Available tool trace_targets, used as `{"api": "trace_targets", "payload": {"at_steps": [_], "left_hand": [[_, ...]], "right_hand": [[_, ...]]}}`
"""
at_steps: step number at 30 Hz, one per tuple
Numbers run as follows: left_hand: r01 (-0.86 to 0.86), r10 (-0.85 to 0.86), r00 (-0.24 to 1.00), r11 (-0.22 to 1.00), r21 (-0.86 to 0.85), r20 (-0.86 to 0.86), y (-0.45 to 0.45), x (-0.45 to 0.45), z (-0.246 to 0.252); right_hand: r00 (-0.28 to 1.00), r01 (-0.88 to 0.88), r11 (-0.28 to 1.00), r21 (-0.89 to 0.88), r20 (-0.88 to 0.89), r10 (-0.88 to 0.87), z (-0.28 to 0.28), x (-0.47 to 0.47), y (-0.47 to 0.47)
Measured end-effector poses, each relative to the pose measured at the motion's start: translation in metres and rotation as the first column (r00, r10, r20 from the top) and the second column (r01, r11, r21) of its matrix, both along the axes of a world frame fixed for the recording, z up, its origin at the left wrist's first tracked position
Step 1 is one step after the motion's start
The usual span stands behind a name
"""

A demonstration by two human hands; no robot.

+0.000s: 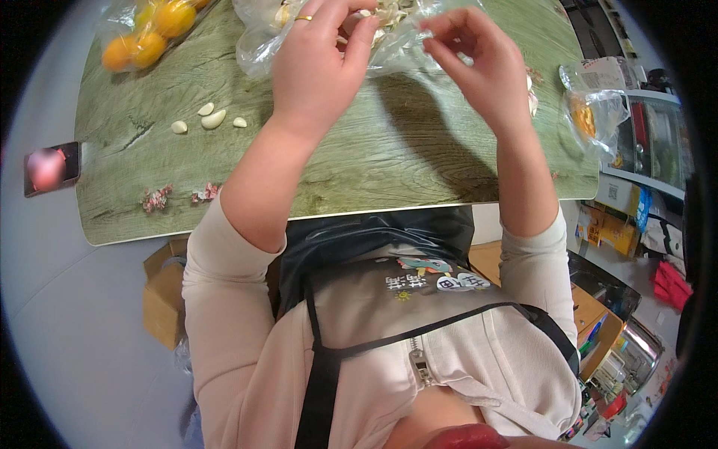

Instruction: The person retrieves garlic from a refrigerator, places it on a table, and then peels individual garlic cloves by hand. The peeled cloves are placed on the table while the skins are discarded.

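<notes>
My left hand (322,59), with a ring on one finger, is at the top centre over a clear plastic bag (255,53) of garlic skins (392,14). Its thumb and fingers hold what looks like a garlic clove (364,12). To its right, my right hand (479,70) is raised with thumb and forefinger close together; whether anything small is between them I cannot tell. Several peeled garlic cloves (213,119) lie on the table left of my left forearm. Some garlic (531,98) shows partly behind my right wrist.
The green wood-patterned table (348,168) has a pale edge near my apron. A bag of orange fruits (148,47) lies at the upper left. Another plastic bag (594,120) hangs at the right edge. A phone (52,168) is beyond the left edge, and a cardboard box (162,303) stands below.
</notes>
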State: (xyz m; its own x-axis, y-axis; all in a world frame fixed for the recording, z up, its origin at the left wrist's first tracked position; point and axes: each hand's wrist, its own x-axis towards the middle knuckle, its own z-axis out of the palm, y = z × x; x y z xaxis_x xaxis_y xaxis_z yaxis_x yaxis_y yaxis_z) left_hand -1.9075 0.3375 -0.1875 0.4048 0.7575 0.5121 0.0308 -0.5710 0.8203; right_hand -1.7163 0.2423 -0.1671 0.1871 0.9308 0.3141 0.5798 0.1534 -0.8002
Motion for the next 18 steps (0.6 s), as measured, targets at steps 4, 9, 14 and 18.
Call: {"api": "trace_targets", "payload": {"at_steps": [4, 9, 14, 18], "left_hand": [[-0.011, 0.012, 1.000, 1.000, 0.029, -0.020, 0.001, -0.001, -0.002], [-0.016, 0.016, 0.998, 1.000, 0.009, -0.053, -0.010, -0.003, 0.013], [-0.015, 0.019, 0.998, 0.997, 0.073, -0.056, -0.005, -0.002, 0.002], [-0.016, 0.018, 0.999, 0.997, 0.078, -0.036, -0.003, -0.002, 0.000]], "right_hand": [[0.996, 0.009, 0.999, 0.044, -0.093, -0.005, 0.006, 0.020, 0.012], [0.986, 0.066, 0.977, -0.203, 0.163, -0.033, 0.018, 0.016, -0.023], [0.943, -0.078, 0.930, -0.360, 0.277, 0.186, -0.009, -0.009, -0.036], [0.894, -0.054, 0.960, -0.274, 0.415, 0.169, -0.025, -0.016, -0.032]]}}
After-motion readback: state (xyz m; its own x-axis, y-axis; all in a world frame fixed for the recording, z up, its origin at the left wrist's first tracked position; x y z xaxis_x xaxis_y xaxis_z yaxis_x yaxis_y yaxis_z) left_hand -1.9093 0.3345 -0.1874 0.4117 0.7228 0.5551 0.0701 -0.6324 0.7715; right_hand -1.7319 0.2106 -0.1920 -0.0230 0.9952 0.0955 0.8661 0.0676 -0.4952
